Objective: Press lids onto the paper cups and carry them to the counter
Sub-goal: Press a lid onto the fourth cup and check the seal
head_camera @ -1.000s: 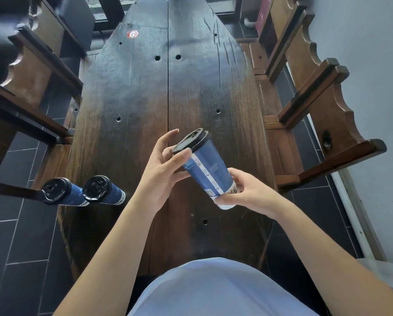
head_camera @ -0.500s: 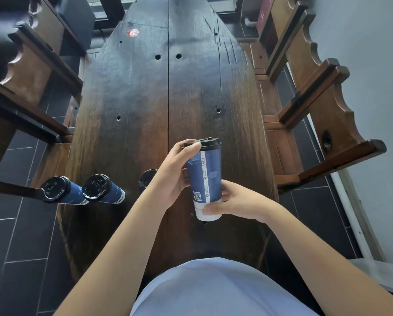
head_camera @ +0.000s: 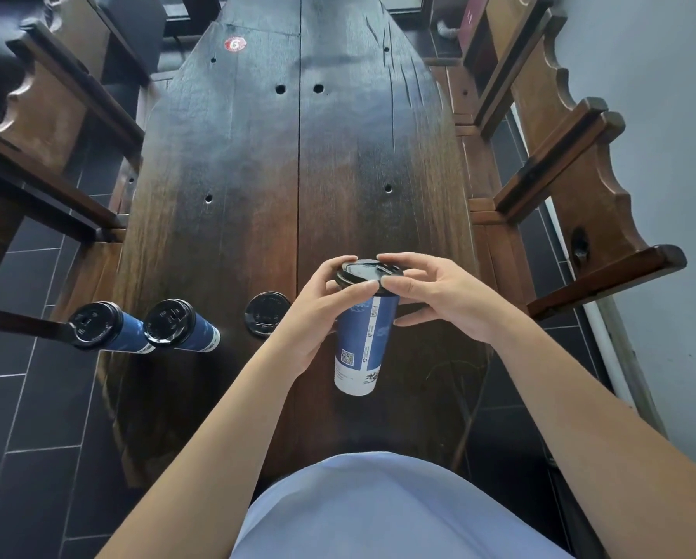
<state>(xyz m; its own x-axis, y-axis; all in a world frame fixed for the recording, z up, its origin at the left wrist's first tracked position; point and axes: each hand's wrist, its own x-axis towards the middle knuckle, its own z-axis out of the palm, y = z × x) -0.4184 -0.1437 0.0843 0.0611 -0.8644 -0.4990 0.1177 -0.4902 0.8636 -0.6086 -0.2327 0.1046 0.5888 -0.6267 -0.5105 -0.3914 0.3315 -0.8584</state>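
Observation:
A tall blue paper cup (head_camera: 363,344) stands upright on the dark wooden table (head_camera: 297,175), near its front end. A black lid (head_camera: 365,273) sits on the cup's rim. My left hand (head_camera: 318,316) grips the lid's left edge and the top of the cup, thumb in front and fingers behind. My right hand (head_camera: 435,296) pinches the lid's right edge, thumb in front and fingertips over the top. Two more lidded blue cups (head_camera: 112,326) (head_camera: 185,330) stand at the table's left edge. A loose black lid (head_camera: 266,313) lies flat on the table between them and my left hand.
Wooden benches with carved backs flank the table, one on the left (head_camera: 35,135) and one on the right (head_camera: 560,155). A grey wall (head_camera: 660,115) runs along the right. Dark floor tiles (head_camera: 23,417) show at the lower left. A red round sticker (head_camera: 235,44) sits at the table's far end.
The cup went from tilted in both hands to standing upright on the table. My right hand left the cup's base and moved up to the lid's right edge.

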